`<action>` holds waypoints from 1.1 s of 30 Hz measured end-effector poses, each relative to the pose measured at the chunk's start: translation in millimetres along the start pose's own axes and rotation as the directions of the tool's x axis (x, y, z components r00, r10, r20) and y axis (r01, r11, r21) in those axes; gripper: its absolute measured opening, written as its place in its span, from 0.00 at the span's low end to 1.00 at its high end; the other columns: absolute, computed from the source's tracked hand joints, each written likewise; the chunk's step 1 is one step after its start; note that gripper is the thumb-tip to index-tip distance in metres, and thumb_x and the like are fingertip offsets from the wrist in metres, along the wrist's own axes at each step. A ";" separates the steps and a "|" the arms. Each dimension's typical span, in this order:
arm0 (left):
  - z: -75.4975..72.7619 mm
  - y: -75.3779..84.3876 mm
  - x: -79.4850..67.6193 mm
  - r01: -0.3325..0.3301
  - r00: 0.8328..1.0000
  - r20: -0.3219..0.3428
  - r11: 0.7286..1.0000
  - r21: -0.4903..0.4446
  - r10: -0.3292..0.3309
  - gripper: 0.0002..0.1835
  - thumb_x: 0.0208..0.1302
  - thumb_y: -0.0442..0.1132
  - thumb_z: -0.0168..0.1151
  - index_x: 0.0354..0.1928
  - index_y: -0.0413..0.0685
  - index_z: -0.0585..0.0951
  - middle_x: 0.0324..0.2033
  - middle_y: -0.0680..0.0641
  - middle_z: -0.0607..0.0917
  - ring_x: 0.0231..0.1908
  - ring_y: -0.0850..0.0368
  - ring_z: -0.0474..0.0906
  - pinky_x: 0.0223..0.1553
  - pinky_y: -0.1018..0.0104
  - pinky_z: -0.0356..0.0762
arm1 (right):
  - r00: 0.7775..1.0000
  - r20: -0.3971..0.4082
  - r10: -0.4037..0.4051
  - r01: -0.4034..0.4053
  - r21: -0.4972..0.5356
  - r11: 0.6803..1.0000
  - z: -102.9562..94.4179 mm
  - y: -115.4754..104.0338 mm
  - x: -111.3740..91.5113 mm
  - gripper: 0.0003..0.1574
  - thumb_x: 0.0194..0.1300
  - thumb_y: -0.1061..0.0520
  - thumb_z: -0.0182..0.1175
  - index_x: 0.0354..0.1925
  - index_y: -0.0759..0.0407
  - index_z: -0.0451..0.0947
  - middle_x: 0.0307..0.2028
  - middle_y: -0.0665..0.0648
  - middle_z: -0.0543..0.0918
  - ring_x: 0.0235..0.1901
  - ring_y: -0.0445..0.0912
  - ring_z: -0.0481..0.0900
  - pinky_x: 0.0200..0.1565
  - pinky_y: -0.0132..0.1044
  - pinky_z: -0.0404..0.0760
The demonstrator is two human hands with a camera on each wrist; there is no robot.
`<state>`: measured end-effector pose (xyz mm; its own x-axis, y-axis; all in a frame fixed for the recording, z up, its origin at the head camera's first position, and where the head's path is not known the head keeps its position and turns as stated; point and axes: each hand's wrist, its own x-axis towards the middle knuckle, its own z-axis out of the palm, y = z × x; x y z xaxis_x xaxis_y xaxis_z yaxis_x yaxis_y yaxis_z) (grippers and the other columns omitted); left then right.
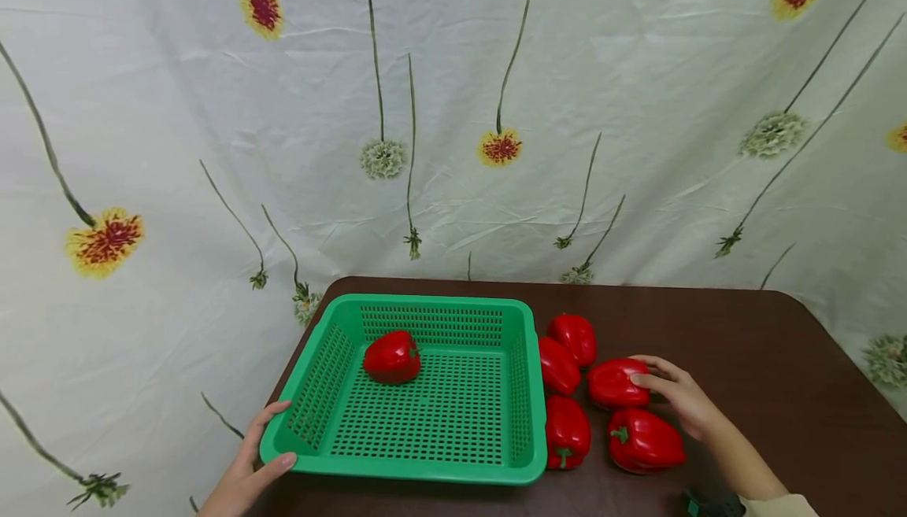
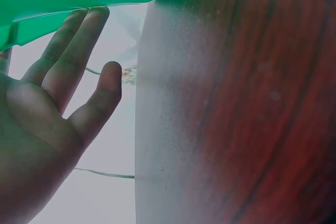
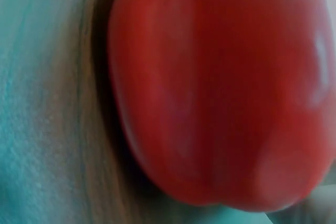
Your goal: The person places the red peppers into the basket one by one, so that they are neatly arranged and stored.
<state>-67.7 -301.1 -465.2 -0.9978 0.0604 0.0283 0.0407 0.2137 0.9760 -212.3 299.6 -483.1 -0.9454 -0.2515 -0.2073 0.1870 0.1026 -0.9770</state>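
A green basket [image 1: 418, 470] with slotted walls sits on the left part of the table, holding one red bell pepper [image 1: 392, 357] near its back left. My left hand [image 1: 248, 458] grips the basket's front left corner, thumb on the rim; in the left wrist view its outer fingers [image 2: 79, 61] extend against the green plastic. Right of the basket, my right hand [image 1: 676, 393] holds a red bell pepper [image 1: 615, 383] by its right end, thumb on top. Just in front of that lies another bell pepper [image 1: 646, 442]. Glossy red pepper skin [image 3: 220, 93] fills the right wrist view.
Three more red bell peppers line the basket's right side: one at the back [image 1: 575, 338], one in the middle [image 1: 558, 366], one at the front [image 1: 567, 432]. The dark brown table [image 1: 765, 360] meets a flowered white cloth [image 1: 453, 210] behind.
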 end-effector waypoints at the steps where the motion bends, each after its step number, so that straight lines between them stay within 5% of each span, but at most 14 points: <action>1: 0.0 -0.2 -0.2 -0.004 1.000 0.004 1.000 -0.005 0.004 0.32 0.71 0.27 0.50 0.71 0.53 0.51 0.56 0.65 0.67 0.51 0.70 0.75 0.45 0.70 0.77 | 1.000 0.004 0.003 -0.004 0.015 1.000 -1.2 -0.4 -0.5 0.15 0.71 0.55 0.56 0.55 0.44 0.76 0.48 0.50 0.76 0.43 0.47 0.79 0.45 0.45 0.79; 5: 0.1 -0.8 -0.4 -0.021 1.000 0.016 0.999 -0.025 0.021 0.32 0.71 0.27 0.50 0.71 0.54 0.51 0.55 0.71 0.69 0.52 0.71 0.74 0.45 0.70 0.76 | 1.000 0.014 -0.008 0.007 0.065 0.998 -4.7 -5.1 -3.6 0.14 0.72 0.55 0.54 0.47 0.34 0.77 0.46 0.46 0.76 0.43 0.45 0.79 0.45 0.45 0.80; 10: 0.9 -0.1 0.1 -0.022 1.000 0.011 0.999 -0.028 0.022 0.32 0.71 0.27 0.50 0.71 0.53 0.51 0.56 0.68 0.68 0.52 0.70 0.74 0.45 0.70 0.76 | 0.997 0.040 -0.073 0.068 0.100 0.993 -6.3 -13.5 -7.9 0.18 0.73 0.58 0.51 0.46 0.32 0.78 0.45 0.45 0.77 0.43 0.43 0.79 0.43 0.44 0.81; 16: 3.5 4.1 1.4 0.042 0.999 -0.018 0.999 -0.004 -0.042 0.32 0.71 0.28 0.51 0.71 0.52 0.50 0.65 0.34 0.57 0.50 0.73 0.73 0.44 0.71 0.76 | 0.994 0.051 -0.098 0.093 0.103 0.990 -3.2 -23.4 -13.0 0.17 0.73 0.58 0.52 0.47 0.34 0.78 0.46 0.46 0.78 0.43 0.44 0.80 0.43 0.46 0.81; 19: 3.9 5.1 1.7 0.054 0.998 -0.017 0.999 -0.007 -0.054 0.33 0.71 0.29 0.51 0.71 0.51 0.49 0.67 0.25 0.51 0.50 0.75 0.72 0.43 0.71 0.76 | 0.993 0.054 -0.102 0.096 0.108 0.990 -1.2 -27.0 -15.0 0.17 0.73 0.59 0.52 0.49 0.35 0.78 0.46 0.46 0.78 0.43 0.44 0.80 0.43 0.46 0.81; 33: 3.8 3.1 2.0 0.050 0.999 -0.018 0.999 -0.001 -0.050 0.33 0.71 0.28 0.51 0.71 0.51 0.49 0.67 0.26 0.50 0.50 0.74 0.73 0.44 0.70 0.76 | 0.942 0.212 -0.262 0.221 0.197 0.955 15.7 -53.8 -18.5 0.22 0.75 0.63 0.45 0.57 0.43 0.76 0.50 0.48 0.80 0.45 0.46 0.81 0.45 0.44 0.81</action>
<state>-69.4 -296.6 -462.9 -0.9993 0.0319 -0.0167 -0.0094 0.2154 0.9765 -200.7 283.6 -427.5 -0.8824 -0.4678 0.0499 0.0219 -0.1469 -0.9889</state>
